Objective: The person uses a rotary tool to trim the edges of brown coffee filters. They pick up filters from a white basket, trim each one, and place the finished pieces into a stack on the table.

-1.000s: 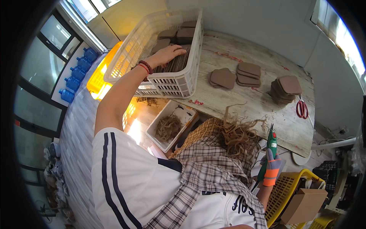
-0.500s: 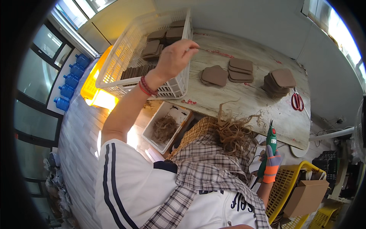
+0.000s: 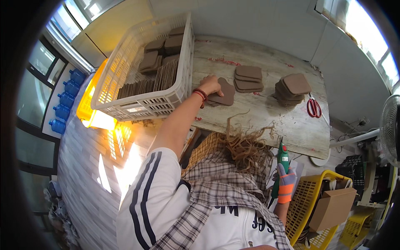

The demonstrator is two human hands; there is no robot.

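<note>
My bare left hand point(image 3: 211, 86), with red bracelets at its wrist, reaches over the table. Its fingers are closed on the left edge of a flat brown pad with rounded corners point(image 3: 226, 92), the top one of a small pile. In my gloved right hand point(image 3: 286, 181) is a green handheld power tool point(image 3: 283, 156) with a pointed dark tip, held upright beside the table's front edge. Curly brown strips point(image 3: 246, 151) lie heaped on my checked apron point(image 3: 225, 187). Further right are another short pile of pads point(image 3: 248, 74) and a taller stack point(image 3: 296, 84).
A white plastic crate point(image 3: 146, 109) with rows of brown pads stands on the table's left. Red-handled scissors point(image 3: 313, 108) lie by the tall stack. A yellow basket point(image 3: 301, 205) with a cardboard box point(image 3: 333, 208) stands at right, near a fan point(image 3: 389, 129).
My left hand has come down from above the crate's right edge to the nearest pile of pads. The right hand still holds the green tool. The whole view has shifted slightly.
</note>
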